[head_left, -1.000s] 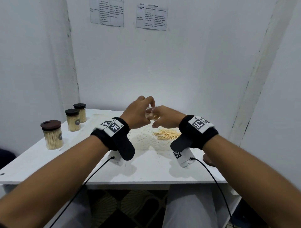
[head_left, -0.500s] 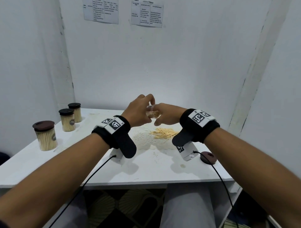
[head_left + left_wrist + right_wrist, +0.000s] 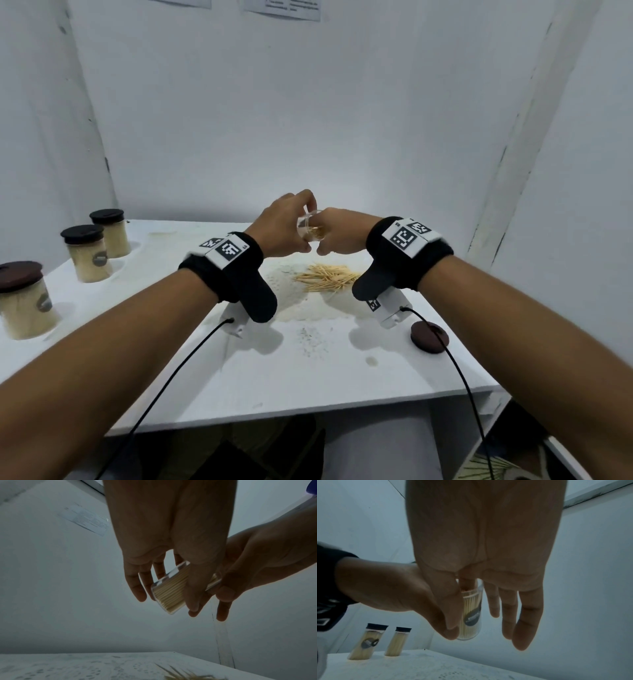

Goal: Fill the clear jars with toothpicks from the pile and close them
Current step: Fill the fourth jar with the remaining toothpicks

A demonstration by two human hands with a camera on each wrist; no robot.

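Observation:
Above the table my left hand point(image 3: 286, 231) grips a clear jar point(image 3: 309, 230) partly filled with toothpicks, thumb across the front and fingers behind it point(image 3: 169, 592). The jar leans with its mouth toward my right hand point(image 3: 330, 234). In the right wrist view the right index fingertip reaches into the mouth of the jar point(image 3: 471, 615), onto the toothpick ends. The other right fingers point(image 3: 522, 622) hang straight beside the jar. The toothpick pile point(image 3: 325, 279) lies on the white table point(image 3: 308, 377) just below both hands. A dark round lid point(image 3: 429, 336) lies loose at the right.
Three closed jars full of toothpicks stand along the table's left side: one near point(image 3: 24, 301), one further back point(image 3: 87, 255), one by the wall point(image 3: 111, 233). White walls close in behind and to the right. Two cables run from my wrists over the front edge.
Both hands stay together on the jar over the pile, little moved. The head view has tipped downward, so the loose lid and more of the table's front now show.

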